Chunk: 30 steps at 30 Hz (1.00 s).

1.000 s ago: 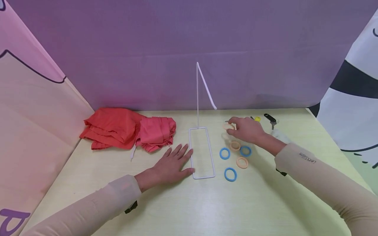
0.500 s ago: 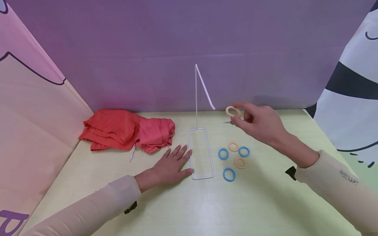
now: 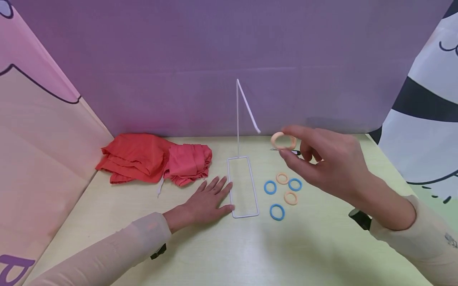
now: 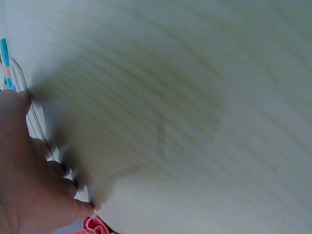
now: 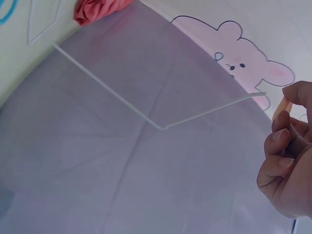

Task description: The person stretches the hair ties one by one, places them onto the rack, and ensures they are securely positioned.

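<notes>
My right hand (image 3: 329, 163) pinches a peach-coloured ring (image 3: 274, 139) between thumb and forefinger, raised above the table. The right wrist view shows that ring (image 5: 281, 108) edge-on, close to the tip of the stand's arm. The white wire stand (image 3: 237, 119) has a rectangular base, an upright post and an arm slanting toward me. My left hand (image 3: 205, 202) lies flat on the table, fingers spread, its fingertips and thumb at the left side of the base. Right of the base lie blue rings (image 3: 277, 212) and two peach rings (image 3: 291, 198).
Folded red cloth (image 3: 136, 157) and a pinkish-red cloth bundle (image 3: 189, 163) with a white tag lie at the back left. A small dark-handled object (image 3: 296, 152) lies behind the right hand. A purple backdrop (image 3: 171, 99) closes off the table's far edge.
The right hand has lifted the peach ring off the back of the table and drawn it up and nearer to me, beside the arm's tip. The left hand has stayed put.
</notes>
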Available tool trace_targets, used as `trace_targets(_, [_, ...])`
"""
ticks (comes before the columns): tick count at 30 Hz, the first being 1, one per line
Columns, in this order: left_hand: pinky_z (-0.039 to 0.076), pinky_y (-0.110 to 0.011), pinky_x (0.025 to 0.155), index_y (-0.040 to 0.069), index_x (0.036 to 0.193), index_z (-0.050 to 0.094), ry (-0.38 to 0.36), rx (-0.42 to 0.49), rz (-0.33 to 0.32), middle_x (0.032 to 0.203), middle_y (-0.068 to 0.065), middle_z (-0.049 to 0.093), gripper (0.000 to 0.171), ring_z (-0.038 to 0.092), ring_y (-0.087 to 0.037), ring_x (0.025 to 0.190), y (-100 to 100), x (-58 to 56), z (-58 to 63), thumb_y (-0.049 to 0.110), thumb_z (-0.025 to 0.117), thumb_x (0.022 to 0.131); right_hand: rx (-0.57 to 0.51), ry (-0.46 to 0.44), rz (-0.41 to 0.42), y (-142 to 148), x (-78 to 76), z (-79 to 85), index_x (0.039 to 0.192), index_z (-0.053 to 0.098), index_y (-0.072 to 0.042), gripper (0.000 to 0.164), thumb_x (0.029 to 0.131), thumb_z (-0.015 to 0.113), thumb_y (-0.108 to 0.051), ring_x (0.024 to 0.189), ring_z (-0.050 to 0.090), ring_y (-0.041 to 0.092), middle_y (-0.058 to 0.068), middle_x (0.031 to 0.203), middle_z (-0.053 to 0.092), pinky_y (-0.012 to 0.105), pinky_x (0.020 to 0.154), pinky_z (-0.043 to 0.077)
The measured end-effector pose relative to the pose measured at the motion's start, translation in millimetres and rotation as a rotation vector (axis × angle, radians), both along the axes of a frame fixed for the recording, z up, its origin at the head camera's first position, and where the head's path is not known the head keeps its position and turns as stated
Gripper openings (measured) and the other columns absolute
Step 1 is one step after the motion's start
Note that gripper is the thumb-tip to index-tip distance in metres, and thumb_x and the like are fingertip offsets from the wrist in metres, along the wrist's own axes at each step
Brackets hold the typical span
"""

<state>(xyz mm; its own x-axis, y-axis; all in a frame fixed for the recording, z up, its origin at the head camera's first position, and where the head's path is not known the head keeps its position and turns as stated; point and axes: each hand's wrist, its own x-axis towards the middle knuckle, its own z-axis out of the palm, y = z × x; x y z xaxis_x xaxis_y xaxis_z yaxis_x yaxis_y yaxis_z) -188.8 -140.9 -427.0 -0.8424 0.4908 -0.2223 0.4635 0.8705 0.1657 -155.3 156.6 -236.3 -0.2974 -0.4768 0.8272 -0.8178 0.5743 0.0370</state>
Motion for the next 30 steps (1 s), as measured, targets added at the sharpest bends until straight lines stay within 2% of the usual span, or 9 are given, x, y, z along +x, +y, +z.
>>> trace_targets(7, [0.009, -0.057, 0.126, 0.022, 0.162, 0.014, -0.001, -0.011, 0.003, 0.171, -0.003, 0.010, 0.080, 0.005, -0.029, 0.158, 0.2, -0.7, 0.1, 0.065, 0.040, 0.099, 0.012, 0.103, 0.031, -14.7, 10.4, 9.7, 0.110, 0.073, -0.013, 0.032, 0.099, 0.056, -0.038, 0.052, 0.042, 0.005, -0.005, 0.059, 0.052, 0.021, 0.042, 0.028])
trace_targets(14, [0.009, -0.058, 0.126, 0.022, 0.162, 0.015, 0.002, -0.009, 0.003, 0.171, -0.003, 0.010, 0.080, 0.006, -0.029, 0.158, 0.4, 0.0, -1.5, 0.065, 0.040, 0.099, 0.019, 0.191, 0.004, -22.8, 3.2, 8.0, 0.111, 0.072, -0.016, 0.025, 0.097, 0.059, -0.033, 0.050, 0.050, 0.007, -0.003, 0.061, 0.059, 0.024, 0.038, 0.029])
trace_targets(20, [0.010, -0.058, 0.126, 0.022, 0.162, 0.015, 0.003, -0.001, 0.001, 0.171, -0.002, 0.009, 0.080, 0.006, -0.029, 0.158, 0.3, -0.4, -3.4, 0.065, 0.040, 0.099, 0.037, 0.182, -0.025, -27.0, -10.4, 4.3, 0.112, 0.071, -0.016, 0.022, 0.091, 0.067, -0.023, 0.052, 0.059, 0.011, -0.003, 0.063, 0.065, 0.028, 0.037, 0.031])
trace_targets(27, [0.009, -0.057, 0.126, 0.022, 0.162, 0.014, 0.000, 0.003, 0.003, 0.171, -0.002, 0.008, 0.081, 0.005, -0.029, 0.158, -0.4, -0.8, -3.7, 0.065, 0.040, 0.099, 0.019, 0.212, -0.063, -33.3, -37.2, -2.7, 0.110, 0.070, -0.017, 0.022, 0.087, 0.068, -0.018, 0.047, 0.052, 0.015, -0.001, 0.063, 0.066, 0.028, 0.037, 0.026])
trace_targets(30, [0.009, -0.058, 0.126, 0.022, 0.162, 0.014, -0.003, 0.012, 0.001, 0.171, -0.003, 0.009, 0.080, 0.005, -0.030, 0.158, -0.5, -0.5, -2.7, 0.064, 0.041, 0.099, 0.011, 0.223, -0.083, -35.2, -50.0, -4.7, 0.109, 0.070, -0.018, 0.022, 0.088, 0.067, -0.017, 0.046, 0.050, 0.015, -0.002, 0.060, 0.062, 0.028, 0.037, 0.024])
